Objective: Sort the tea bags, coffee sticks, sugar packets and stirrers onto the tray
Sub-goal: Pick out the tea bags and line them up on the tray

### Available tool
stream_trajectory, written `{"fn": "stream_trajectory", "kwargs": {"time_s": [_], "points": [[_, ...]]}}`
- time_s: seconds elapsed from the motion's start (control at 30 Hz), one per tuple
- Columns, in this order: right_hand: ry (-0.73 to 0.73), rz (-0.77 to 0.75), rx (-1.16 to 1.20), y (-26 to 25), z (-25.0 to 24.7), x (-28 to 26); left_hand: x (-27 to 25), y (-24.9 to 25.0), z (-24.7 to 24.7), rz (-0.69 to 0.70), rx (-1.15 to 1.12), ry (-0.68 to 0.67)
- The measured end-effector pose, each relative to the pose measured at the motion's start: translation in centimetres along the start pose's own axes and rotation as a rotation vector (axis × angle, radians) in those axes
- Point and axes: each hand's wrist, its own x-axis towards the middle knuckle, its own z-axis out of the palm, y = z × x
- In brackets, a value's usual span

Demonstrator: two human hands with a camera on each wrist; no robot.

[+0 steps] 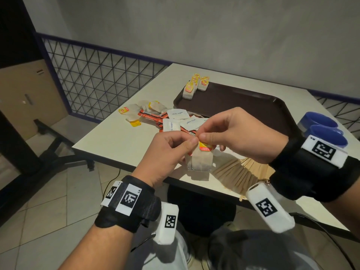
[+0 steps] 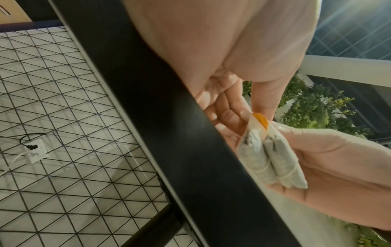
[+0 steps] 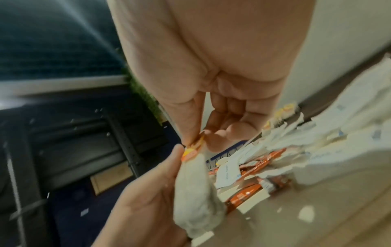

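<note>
Sorting is barely getting going: only a few yellow-tagged tea bags [image 1: 195, 85] are sitting on the brown tray [image 1: 243, 103], at its upper-left corner. Both hands are pinching a small bunch of tea bags [image 1: 198, 161] at frame centre, left hand [image 1: 167, 154] and right hand [image 1: 239, 133] closing fingertips on the yellow tags. Waiting on the table [image 1: 116, 141] are loose tea bags [image 1: 132, 114], coffee sticks [image 1: 153, 114], sugar packets [image 1: 178, 118] and wooden stirrers [image 1: 241, 173] at lower right.

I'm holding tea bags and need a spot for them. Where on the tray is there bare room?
The dark brown plastic tray is bare over its middle and right side, bordered by the stacked yellow-tagged tea bags at its far-left corner. Crowded: the white sugar packets along its near-left edge.
</note>
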Motion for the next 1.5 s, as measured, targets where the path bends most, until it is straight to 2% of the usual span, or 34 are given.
{"fn": "stream_trajectory", "kwargs": {"time_s": [0.1,0.27,0.53,0.7,0.8,0.93,1.03,1.23,1.33,1.5], "points": [[0.007,-0.093,-0.133,0.0,0.3,0.1,0.1,-0.1,-0.1,0.001,-0.003,-0.006],[0.012,-0.118,-0.039,0.3,0.3,-0.2,0.1,-0.1,0.0,0.003,-0.044,0.012],[-0.011,-0.034,0.144,-0.1,0.4,-0.4,0.3,-0.5,-0.1,0.006,-0.036,0.020],[-0.040,0.029,0.153,0.1,0.3,-0.4,0.2,-0.2,0.0,-0.008,-0.019,0.041],[-0.018,0.029,0.131,0.2,0.3,-0.4,0.1,0.1,0.2,-0.006,-0.041,0.107],[0.026,0.058,0.185,0.0,-0.2,-0.4,-0.2,0.0,0.5,0.042,-0.051,0.265],[0.044,0.092,0.179,-0.2,-0.7,-0.5,-0.2,-0.2,0.5,0.085,0.004,0.302],[0.178,0.136,0.126,-0.1,-0.9,-0.2,-0.5,-0.1,0.8,0.106,0.025,0.306],[0.151,0.160,0.175,0.1,-0.8,-0.2,-0.5,-0.1,0.9,0.079,0.047,0.304],[0.067,0.170,0.335,-0.2,-0.4,-0.4,-0.4,0.3,0.9,0.070,0.083,0.217]]}}
